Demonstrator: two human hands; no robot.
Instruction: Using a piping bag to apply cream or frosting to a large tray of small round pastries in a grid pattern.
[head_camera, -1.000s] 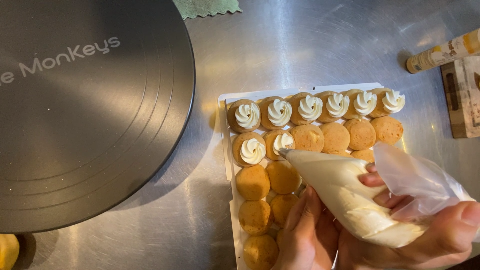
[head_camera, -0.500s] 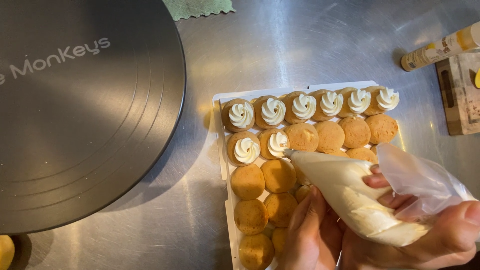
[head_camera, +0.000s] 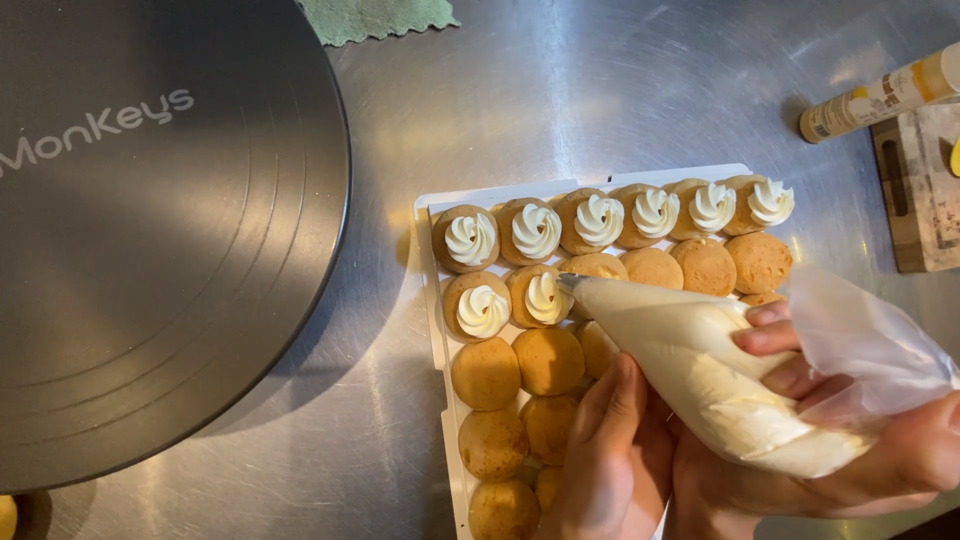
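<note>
A white tray (head_camera: 432, 300) holds rows of round golden pastry shells (head_camera: 486, 373). The whole back row and two shells in the second row carry white cream swirls (head_camera: 536, 231). My right hand (head_camera: 850, 450) is shut on a clear piping bag (head_camera: 700, 365) full of pale cream, squeezing its rear part. The bag's metal tip (head_camera: 568, 284) sits just over the third shell of the second row (head_camera: 595, 267). My left hand (head_camera: 610, 460) lies under the bag's front part, its thumb against the bag, and covers part of the tray.
A large dark round turntable (head_camera: 140, 230) fills the left side of the steel counter (head_camera: 560, 100). A green cloth (head_camera: 375, 15) lies at the top edge. A small bottle (head_camera: 880, 95) lies on its side beside a wooden board (head_camera: 925, 190) at the right.
The bag's tip has shifted right, from the second shell of the second row, now topped with a swirl, to the third shell. The view drifted slightly.
</note>
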